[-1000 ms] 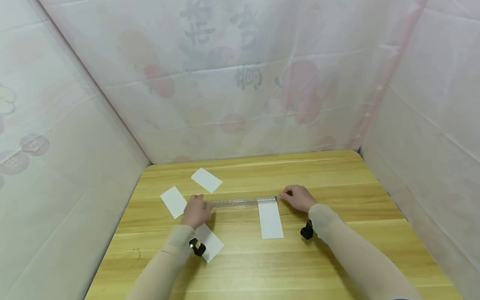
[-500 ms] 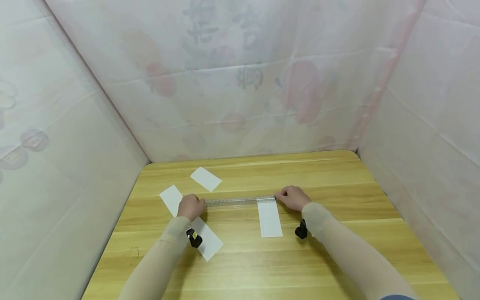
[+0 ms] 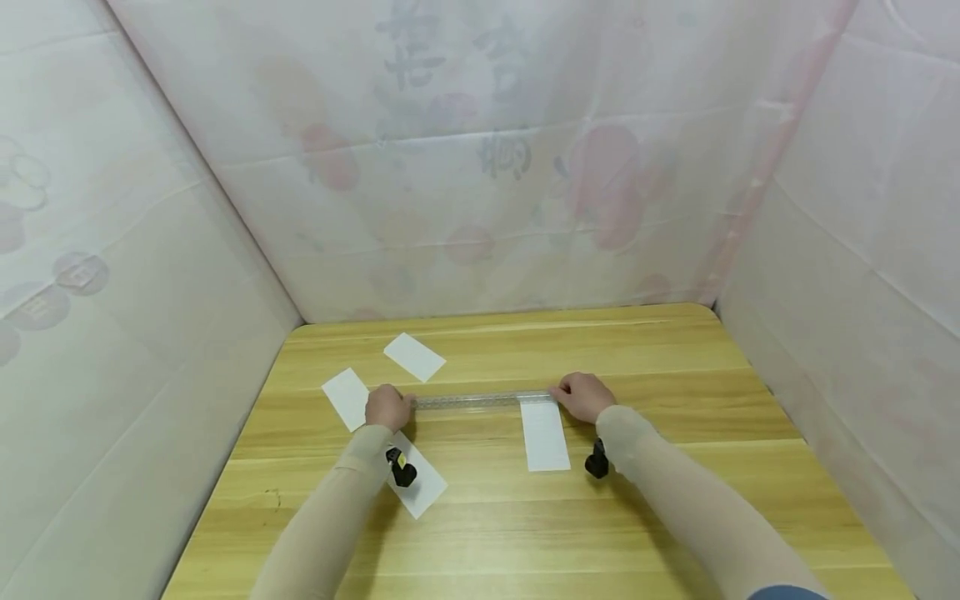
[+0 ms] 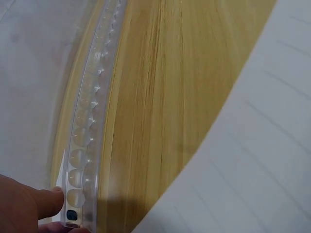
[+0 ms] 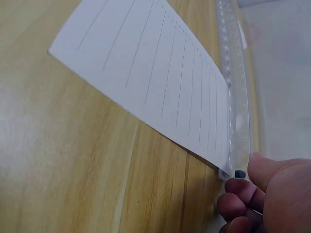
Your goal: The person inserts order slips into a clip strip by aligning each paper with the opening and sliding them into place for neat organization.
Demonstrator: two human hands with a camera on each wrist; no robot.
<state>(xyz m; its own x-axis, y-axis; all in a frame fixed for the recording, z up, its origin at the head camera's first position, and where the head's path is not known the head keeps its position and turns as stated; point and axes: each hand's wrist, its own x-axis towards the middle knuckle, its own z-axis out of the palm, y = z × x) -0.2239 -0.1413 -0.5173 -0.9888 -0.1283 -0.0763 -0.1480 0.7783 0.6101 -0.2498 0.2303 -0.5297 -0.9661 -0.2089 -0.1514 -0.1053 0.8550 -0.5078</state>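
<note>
A clear ticket rail (image 3: pixel 465 402) with a row of round marbles inside lies across the table. One lined paper slip (image 3: pixel 546 437) has its top edge at the rail's right part and extends toward the person. My left hand (image 3: pixel 387 407) pinches the left end of the rail; the left wrist view shows its thumb (image 4: pixel 51 201) beside a dark spot at that end. At the opposite end, my right hand (image 3: pixel 585 397) pinches the rail between thumb and fingers. In the right wrist view, the slip (image 5: pixel 160 73) meets the rail (image 5: pixel 238 111) along its edge.
Three other white slips lie on the wooden table (image 3: pixel 480 533): a far one (image 3: pixel 415 357), one left of my left hand (image 3: pixel 345 398), and a near one (image 3: pixel 423 487) partly under my left wrist. Fabric walls (image 3: pixel 480 208) stand at the back and both sides.
My left hand has changed from loosely spread fingers to a pinch on the rail's left end. My right hand has come left onto its right end. Rail and slips look almost unmoved.
</note>
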